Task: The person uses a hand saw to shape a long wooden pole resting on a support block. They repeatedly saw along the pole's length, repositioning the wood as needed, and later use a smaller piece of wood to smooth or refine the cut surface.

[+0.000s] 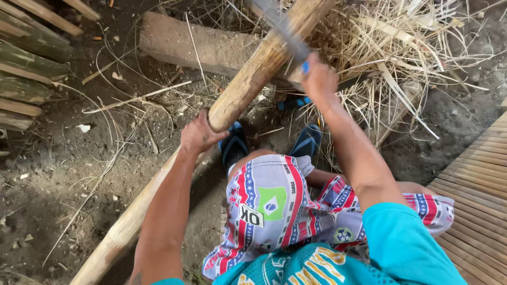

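Bare earth underlies the left hand [198, 134] gripping a long pale wooden pole [248, 84] steady while the right hand [318, 79], fingers closed, swings a blurred blue-handled blade [282, 29] just above.

Left hand [198, 134]: palm down, back of the hand up, closed in a grip with the fingers curled under and out of sight.
Left arm: bare, runs from the lower left up to the hand, nearly straight, elbow low in the frame.
Right hand [318, 80]: raised farther from the body than the left, closed in a fist, thumb side up, slightly blurred.
Right arm: bare forearm slants from the teal sleeve [401, 243] at the lower right up to the wrist; elbow bent.
Hands: well apart, left lower and nearer the body.
Legs: seated, knees bent, patterned shorts [274, 206], feet in dark sandals [306, 142].
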